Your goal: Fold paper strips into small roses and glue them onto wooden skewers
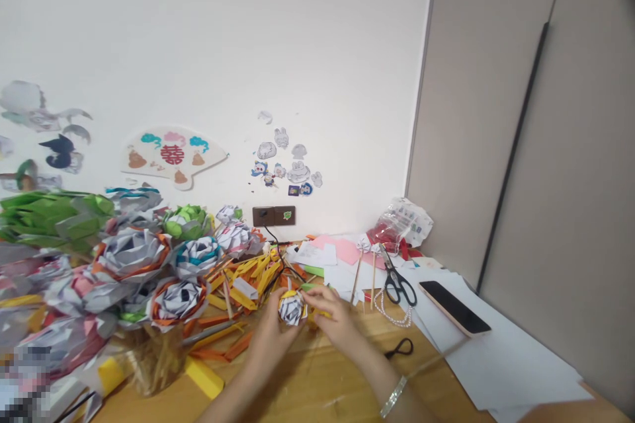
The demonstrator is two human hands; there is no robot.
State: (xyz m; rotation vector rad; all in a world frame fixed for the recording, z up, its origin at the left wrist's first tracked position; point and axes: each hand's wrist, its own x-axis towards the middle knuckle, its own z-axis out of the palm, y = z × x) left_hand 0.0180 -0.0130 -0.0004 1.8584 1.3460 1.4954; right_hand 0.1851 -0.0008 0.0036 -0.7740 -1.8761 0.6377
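A small paper rose (292, 307) of white-grey printed paper with a yellow edge sits between my two hands above the wooden table (322, 383). My left hand (270, 334) cups it from below and from the left, fingers closed on it. My right hand (333, 314) pinches its right side, where a yellow strip and a green bit show. A bracelet is on my right wrist.
Several finished paper roses (133, 254) and green paper leaves (49, 215) pile up at the left. Yellow and orange paper strips (243, 281) lie behind my hands. Scissors (397, 281), wooden sticks (358, 274), a phone (454, 307), white sheets (496, 357) and a black hair tie (401, 347) lie at the right.
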